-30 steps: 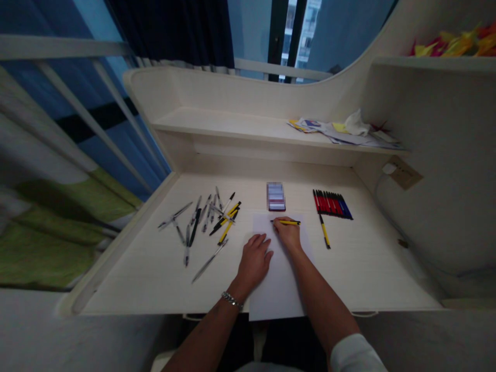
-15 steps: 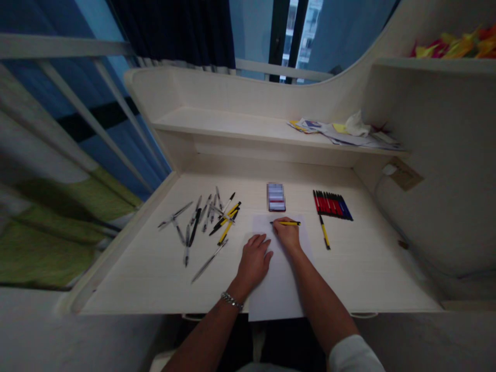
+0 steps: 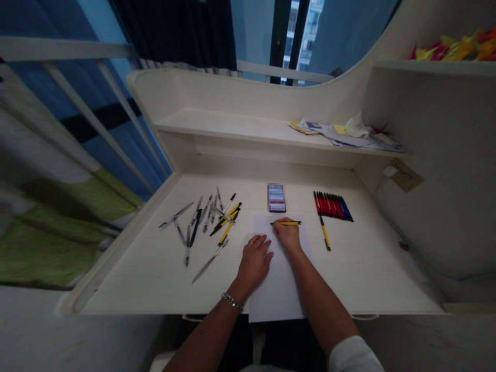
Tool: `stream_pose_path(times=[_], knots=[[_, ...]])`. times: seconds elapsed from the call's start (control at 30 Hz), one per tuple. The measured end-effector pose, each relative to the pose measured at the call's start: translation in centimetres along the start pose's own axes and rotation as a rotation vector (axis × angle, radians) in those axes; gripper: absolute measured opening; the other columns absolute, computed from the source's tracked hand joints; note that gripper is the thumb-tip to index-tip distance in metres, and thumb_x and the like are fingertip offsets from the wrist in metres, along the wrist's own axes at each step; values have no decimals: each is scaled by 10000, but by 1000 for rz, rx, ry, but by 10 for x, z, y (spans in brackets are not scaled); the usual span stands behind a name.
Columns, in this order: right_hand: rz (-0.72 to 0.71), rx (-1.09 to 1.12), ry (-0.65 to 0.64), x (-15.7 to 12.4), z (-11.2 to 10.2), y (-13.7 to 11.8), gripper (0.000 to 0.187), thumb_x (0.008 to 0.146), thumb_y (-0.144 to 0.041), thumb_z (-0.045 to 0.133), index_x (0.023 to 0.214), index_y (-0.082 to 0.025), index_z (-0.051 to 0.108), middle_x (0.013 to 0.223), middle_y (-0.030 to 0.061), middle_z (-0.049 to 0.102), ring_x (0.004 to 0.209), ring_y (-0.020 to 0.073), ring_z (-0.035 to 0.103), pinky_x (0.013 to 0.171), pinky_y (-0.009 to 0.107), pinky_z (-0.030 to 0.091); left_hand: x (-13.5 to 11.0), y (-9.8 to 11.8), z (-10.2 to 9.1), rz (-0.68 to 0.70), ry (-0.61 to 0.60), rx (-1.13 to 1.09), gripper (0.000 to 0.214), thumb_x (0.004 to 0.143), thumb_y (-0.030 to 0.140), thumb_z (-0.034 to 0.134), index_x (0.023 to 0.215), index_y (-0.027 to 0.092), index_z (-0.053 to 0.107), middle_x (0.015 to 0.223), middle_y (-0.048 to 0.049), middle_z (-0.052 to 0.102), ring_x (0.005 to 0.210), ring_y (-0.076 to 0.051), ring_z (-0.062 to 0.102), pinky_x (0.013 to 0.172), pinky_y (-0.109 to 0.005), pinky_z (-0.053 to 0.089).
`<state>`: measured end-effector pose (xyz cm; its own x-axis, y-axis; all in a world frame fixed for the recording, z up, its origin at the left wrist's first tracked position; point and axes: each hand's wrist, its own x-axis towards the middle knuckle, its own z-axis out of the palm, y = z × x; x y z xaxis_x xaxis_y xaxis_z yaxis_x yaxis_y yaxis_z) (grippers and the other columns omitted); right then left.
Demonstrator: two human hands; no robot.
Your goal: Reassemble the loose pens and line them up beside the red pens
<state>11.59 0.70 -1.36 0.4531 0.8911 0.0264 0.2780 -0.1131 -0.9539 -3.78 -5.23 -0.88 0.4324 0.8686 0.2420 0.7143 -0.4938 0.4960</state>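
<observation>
A yellow and black pen is pinched in my right hand, its dark tip at the upper part of a white sheet of paper. My left hand lies flat on the sheet's left edge with fingers stretched out. Just beyond the paper is a phone with a lit, blurred screen. To the left, several clear, black and yellow pens lie in a loose heap. On the right, red and blue pens form a neat row, with another yellow pen below it.
Papers and a crumpled tissue rest on the raised shelf at the back. A cable runs down the right wall from a plug. Slanted white rails stand on the left. The desk's front edge is close to my body.
The view has shifted very slightly. Both hands, the pen and the other things keep practically the same places.
</observation>
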Motion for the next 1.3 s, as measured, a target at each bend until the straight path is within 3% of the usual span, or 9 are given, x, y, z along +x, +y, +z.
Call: stream_pose_path(times=[0.2, 0.47, 0.57, 0.67, 0.77, 0.83, 0.97, 1.1, 1.3], knots=[[-63, 8, 3, 0, 1, 4, 201, 696, -357, 557, 683, -184, 658, 593, -11, 637, 572, 145, 563, 562, 235, 431, 1, -1, 0, -2, -15, -5, 348, 877, 250, 508, 1209, 191, 592, 1357, -88, 519, 1279, -267, 388, 1056, -456, 307], [91, 275, 37, 6, -10, 3, 382, 714, -517, 613, 815, -152, 655, 577, -8, 592, 469, 118, 494, 442, 234, 386, 0, 0, -1, -7, -6, -27, 340, 874, 248, 517, 1200, 190, 597, 1353, -94, 520, 1276, -259, 392, 1063, -442, 299], [172, 525, 103, 6, -22, -1, 401, 744, -548, 600, 716, -149, 631, 637, 31, 614, 543, 129, 544, 479, 242, 430, 0, -1, 0, -5, -6, -23, 339, 872, 253, 522, 1196, 190, 600, 1351, -89, 521, 1275, -262, 394, 1063, -440, 303], [173, 867, 97, 1, -34, -7, 273, 732, -435, 676, 740, -170, 611, 726, 31, 630, 625, 119, 568, 527, 231, 465, 1, -1, 0, -1, 0, -18, 341, 869, 257, 530, 1195, 188, 603, 1340, -87, 531, 1271, -265, 396, 1065, -436, 306], [196, 1051, 0, -8, -47, -12, 240, 731, -402, 689, 843, -211, 599, 630, -39, 540, 477, 73, 443, 405, 184, 360, 2, 0, 0, 1, 8, -25, 339, 859, 249, 543, 1185, 185, 610, 1330, -94, 541, 1264, -265, 405, 1066, -437, 307], [245, 1096, -60, -13, -56, -13, 333, 756, -550, 604, 802, -222, 576, 531, -72, 416, 403, 72, 331, 357, 183, 278, 3, 0, -1, 1, 5, -36, 334, 850, 242, 555, 1173, 188, 620, 1321, -98, 549, 1259, -265, 412, 1067, -438, 307], [287, 1056, -109, -21, -68, -10, 554, 732, -749, 398, 563, -223, 418, 463, -79, 272, 390, 87, 279, 372, 210, 287, 5, 0, -2, -5, -11, -44, 328, 836, 225, 565, 1156, 195, 634, 1301, -98, 566, 1254, -269, 423, 1062, -448, 315], [297, 1080, -87, -22, -72, -4, 495, 767, -654, 381, 520, -225, 375, 448, -71, 259, 394, 97, 265, 382, 219, 285, 7, 0, -4, -6, -26, -36, 321, 817, 207, 583, 1131, 188, 649, 1288, -108, 575, 1244, -276, 439, 1058, -454, 325], [295, 1219, -50, -24, -67, -10, 336, 817, -534, 476, 700, -226, 544, 495, -65, 357, 429, 103, 375, 443, 234, 380, 8, 11, -6, -48, 37, -242, 318, 777, 242, 652, 1093, 202, 664, 1215, -99, 625, 1180, -270, 509, 1038, -457, 356]])
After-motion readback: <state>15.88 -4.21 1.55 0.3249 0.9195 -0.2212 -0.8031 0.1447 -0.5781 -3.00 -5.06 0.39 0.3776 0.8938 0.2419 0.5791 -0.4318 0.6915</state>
